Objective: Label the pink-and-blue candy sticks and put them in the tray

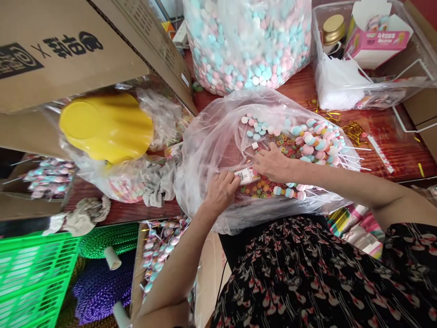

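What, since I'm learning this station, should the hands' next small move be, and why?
Probably move the right hand to the loose pink and blue candies: they lie just beyond it, while the left hand is at the left end of the printed white strip and could likely steady it alone.

Bare arms (334, 178) angled inward, left hand (221, 189) palm down, fingers bent, right hand (271, 164) near it, also palm down

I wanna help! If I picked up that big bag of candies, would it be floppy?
The big bag would probably sag, since its plastic looks thin. It may feel heavy, packed with so many candies, which would likely shift about.
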`<state>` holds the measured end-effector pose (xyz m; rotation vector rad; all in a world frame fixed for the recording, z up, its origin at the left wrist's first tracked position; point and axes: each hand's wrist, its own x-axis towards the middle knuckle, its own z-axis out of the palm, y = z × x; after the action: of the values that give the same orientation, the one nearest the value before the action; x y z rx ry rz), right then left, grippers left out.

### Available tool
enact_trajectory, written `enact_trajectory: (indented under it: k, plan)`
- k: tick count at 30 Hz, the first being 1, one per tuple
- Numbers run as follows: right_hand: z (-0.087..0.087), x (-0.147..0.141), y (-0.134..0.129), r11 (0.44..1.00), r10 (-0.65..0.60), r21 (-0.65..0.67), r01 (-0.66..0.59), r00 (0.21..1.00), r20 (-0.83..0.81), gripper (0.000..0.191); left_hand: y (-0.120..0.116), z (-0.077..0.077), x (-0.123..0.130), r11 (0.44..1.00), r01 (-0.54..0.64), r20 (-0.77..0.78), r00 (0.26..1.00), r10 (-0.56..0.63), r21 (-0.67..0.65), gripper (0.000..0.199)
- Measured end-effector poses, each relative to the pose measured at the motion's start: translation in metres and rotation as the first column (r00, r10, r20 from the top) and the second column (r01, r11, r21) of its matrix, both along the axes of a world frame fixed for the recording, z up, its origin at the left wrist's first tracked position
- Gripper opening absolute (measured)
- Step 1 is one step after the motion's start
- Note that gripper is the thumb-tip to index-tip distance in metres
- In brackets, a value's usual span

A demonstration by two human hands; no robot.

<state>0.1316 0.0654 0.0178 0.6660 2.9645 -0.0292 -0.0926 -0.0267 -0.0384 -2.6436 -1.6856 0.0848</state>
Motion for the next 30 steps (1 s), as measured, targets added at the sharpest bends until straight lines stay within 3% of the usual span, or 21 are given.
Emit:
enact_trajectory:
  k: [4, 9, 13, 16, 22, 25, 30]
  plan:
    - [0.016, 0.039, 0.001, 0.982, -0.171, 0.065, 0.179, 0.978, -0.122, 0.022, -0.001, 0.017, -0.002, 0.995, 0.012, -0.014, 1.0, -0.013, -0.101, 0.023]
    - [0.021, 0.094, -0.016, 0.934, -0.305, 0.047, 0.353, 0.861, -0.406, 0.021, 0.001, 0.036, 0.016, 0.988, -0.01, 0.053, 0.998, 0.018, -0.152, 0.041]
    - [0.005, 0.123, -0.049, 0.91, -0.363, -0.032, 0.414, 0.755, -0.546, 0.016, -0.003, 0.024, 0.041, 0.994, -0.064, -0.044, 0.997, 0.061, -0.087, 0.026]
    - [-0.01, 0.137, -0.075, 0.89, -0.402, -0.074, 0.45, 0.697, -0.594, 0.014, -0.01, 0.006, 0.043, 0.996, -0.09, -0.056, 0.994, 0.089, -0.024, 0.024]
    - [-0.046, 0.153, -0.111, 0.822, -0.473, -0.07, 0.565, 0.611, -0.635, 0.012, -0.017, -0.023, 0.018, 0.971, -0.176, 0.266, 0.955, 0.129, 0.162, 0.022]
    - [-0.053, 0.155, -0.116, 0.778, -0.506, -0.058, 0.626, 0.57, -0.647, 0.012, -0.013, -0.026, 0.013, 0.956, -0.258, 0.413, 0.893, 0.18, 0.142, 0.024]
    - [-0.042, 0.164, -0.106, 0.681, -0.538, 0.01, 0.732, 0.509, -0.672, 0.01, -0.01, -0.015, 0.019, 0.934, -0.35, 0.462, 0.842, 0.279, 0.074, 0.029]
